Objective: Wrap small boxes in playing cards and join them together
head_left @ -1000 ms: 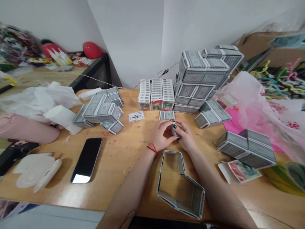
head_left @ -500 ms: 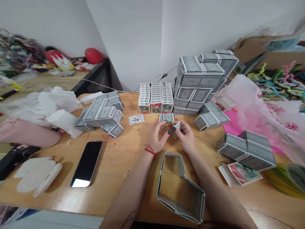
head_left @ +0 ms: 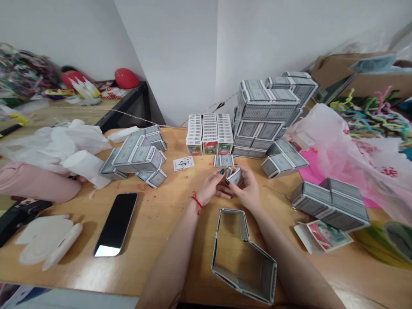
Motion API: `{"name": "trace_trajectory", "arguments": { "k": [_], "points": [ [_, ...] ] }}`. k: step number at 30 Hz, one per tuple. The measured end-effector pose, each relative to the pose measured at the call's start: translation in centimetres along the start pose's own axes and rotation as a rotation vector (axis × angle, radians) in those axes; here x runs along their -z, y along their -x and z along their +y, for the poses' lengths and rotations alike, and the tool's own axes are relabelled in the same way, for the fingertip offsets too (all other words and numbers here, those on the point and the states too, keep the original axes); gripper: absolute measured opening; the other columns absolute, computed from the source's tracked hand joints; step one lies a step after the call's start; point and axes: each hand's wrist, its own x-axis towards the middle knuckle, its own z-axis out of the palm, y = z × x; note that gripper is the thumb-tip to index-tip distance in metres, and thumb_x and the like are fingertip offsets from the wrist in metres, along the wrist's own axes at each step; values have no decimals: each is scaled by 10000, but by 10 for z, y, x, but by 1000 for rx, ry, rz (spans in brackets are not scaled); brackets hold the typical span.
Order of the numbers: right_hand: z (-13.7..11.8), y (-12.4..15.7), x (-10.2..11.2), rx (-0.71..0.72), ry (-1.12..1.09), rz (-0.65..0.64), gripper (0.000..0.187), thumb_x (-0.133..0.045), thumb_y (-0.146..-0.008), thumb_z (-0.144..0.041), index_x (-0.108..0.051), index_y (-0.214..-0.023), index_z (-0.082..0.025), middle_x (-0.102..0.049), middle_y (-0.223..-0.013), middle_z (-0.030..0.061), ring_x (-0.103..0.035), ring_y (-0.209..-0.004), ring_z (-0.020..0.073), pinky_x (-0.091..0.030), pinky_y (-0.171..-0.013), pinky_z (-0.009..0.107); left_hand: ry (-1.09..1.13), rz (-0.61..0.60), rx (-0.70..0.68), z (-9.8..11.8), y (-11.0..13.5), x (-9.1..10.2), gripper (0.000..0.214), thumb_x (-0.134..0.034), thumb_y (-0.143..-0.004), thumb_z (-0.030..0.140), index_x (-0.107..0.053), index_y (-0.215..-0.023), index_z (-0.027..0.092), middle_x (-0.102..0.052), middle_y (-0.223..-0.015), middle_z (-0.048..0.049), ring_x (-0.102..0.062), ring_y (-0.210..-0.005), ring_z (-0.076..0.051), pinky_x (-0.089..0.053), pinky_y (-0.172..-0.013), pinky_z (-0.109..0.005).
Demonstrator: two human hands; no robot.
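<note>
My right hand (head_left: 249, 189) pinches a folded playing card (head_left: 236, 177) with a grey patterned back, its thumb across the near edge. Beside it is my left hand (head_left: 210, 185), a red string on the wrist, thumb raised and fingers curving towards the right hand, apparently with nothing in them. Just beyond the hands lie grey-backed playing cards (head_left: 224, 161), flat on the table. Nearer me, between my forearms, stands an angular frame of joined cards (head_left: 216, 253). A face-up card (head_left: 183, 163) lies farther left.
Rows of boxed card decks (head_left: 210, 148) stand by the wall, beside a tall stack of card blocks (head_left: 257, 111). More card blocks (head_left: 141, 159) sit at left and card blocks (head_left: 331, 199) at right. A phone (head_left: 116, 224), a pink bottle (head_left: 38, 182) and an opened card box (head_left: 328, 236) lie around.
The card in my right hand has tilted over and come slightly nearer. My left hand has shifted down and left, its thumb lifting away from the right thumb. The view has tipped slightly.
</note>
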Motion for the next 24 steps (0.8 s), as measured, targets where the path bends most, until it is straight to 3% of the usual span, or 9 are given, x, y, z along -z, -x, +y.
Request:
{"name": "trace_trajectory", "arguments": {
  "k": [8,12,18,24],
  "points": [
    [2,0,-1,2,-8,-13,558,-680,-639,-293,-450,-1143,-227,-533,-1126,80,-496,-1061,220,-377,-929,395,128,-91,2,-4,-2,11,442,-615,-726,297,-462,-1120,167,-612,-975,-89,-630,-727,-138,-520,-762,-365],
    [9,-4,-1,-94,-136,19,634,-720,-585,-318,-437,-1147,-245,-513,-1152,86,-499,-1062,228,-429,-876,391,98,-34,-85,-5,-4,13,459,-661,-684,241,-487,-1101,158,-603,-1017,-99,-618,-842,-169,-491,-833,-389],
    [5,-9,5,-240,-296,-1,514,-694,-619,-339,-502,-1084,-233,-604,-953,55,-579,-889,197,-459,-826,395,-3,66,-207,-6,-8,11,537,-719,-602,193,-508,-1092,139,-623,-1018,-116,-581,-966,-204,-438,-894,-412],
    [3,-9,7,-262,-425,12,451,-669,-661,-323,-533,-1080,-225,-602,-1055,64,-550,-987,201,-422,-882,393,-114,86,-244,-9,-11,6,510,-740,-546,161,-569,-1024,119,-609,-1063,-128,-571,-985,-212,-396,-935,-421]
  ]
}}
